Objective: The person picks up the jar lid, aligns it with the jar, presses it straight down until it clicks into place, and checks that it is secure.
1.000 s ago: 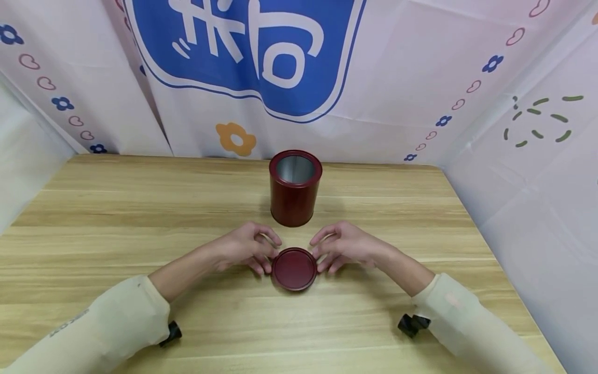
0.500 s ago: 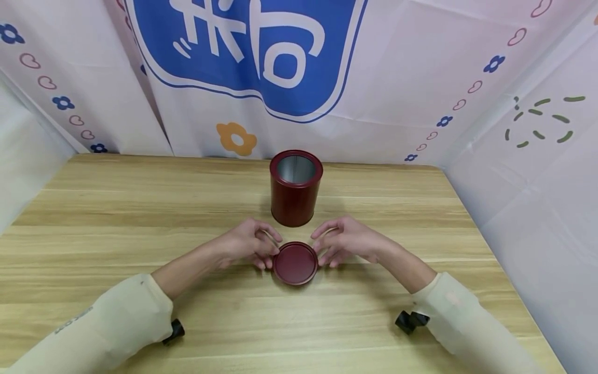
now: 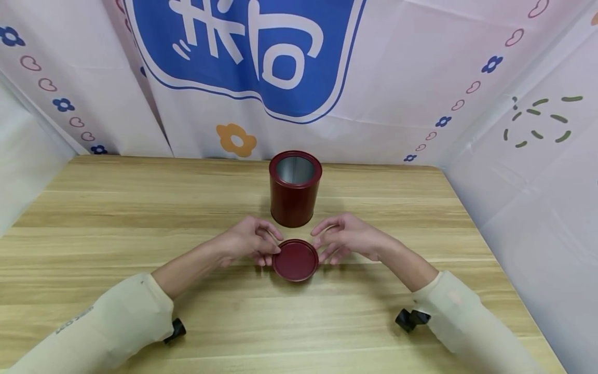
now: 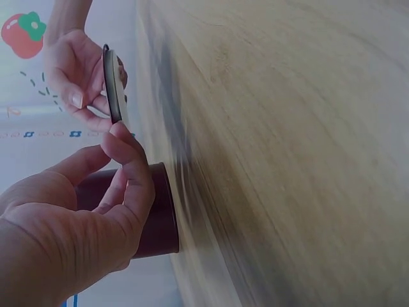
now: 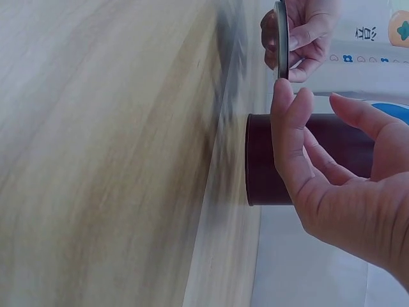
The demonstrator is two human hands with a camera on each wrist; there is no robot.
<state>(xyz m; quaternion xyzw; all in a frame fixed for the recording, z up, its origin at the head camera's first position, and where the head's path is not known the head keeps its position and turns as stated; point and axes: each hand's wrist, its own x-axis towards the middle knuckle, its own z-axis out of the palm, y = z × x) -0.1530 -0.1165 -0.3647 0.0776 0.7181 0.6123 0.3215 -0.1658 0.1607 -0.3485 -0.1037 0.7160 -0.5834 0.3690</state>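
A round dark-red lid (image 3: 295, 261) is held a little above the table, nearly level, between the two hands. My left hand (image 3: 249, 241) grips its left edge, with the thumb on top and other fingers lower down. On the opposite edge, the curled fingers of my right hand (image 3: 348, 239) hold the rim, the index finger standing away from it. Both wrist views show the lid (image 4: 114, 86) edge-on, its pale underside towards the tabletop. Just beyond the hands, a dark-red can (image 3: 293, 200) stands upright, its top uncovered and its silvery inside showing.
The wood-grain table (image 3: 140, 202) reaches back to a white printed cloth (image 3: 388, 93) behind the can. Another white cloth (image 3: 528, 171) hangs along the right side. A dark wrist device (image 3: 175, 331) sits below the left sleeve.
The lid has come up off the table and shifted slightly forward towards the can, both hands moving with it. The can has stayed in place.
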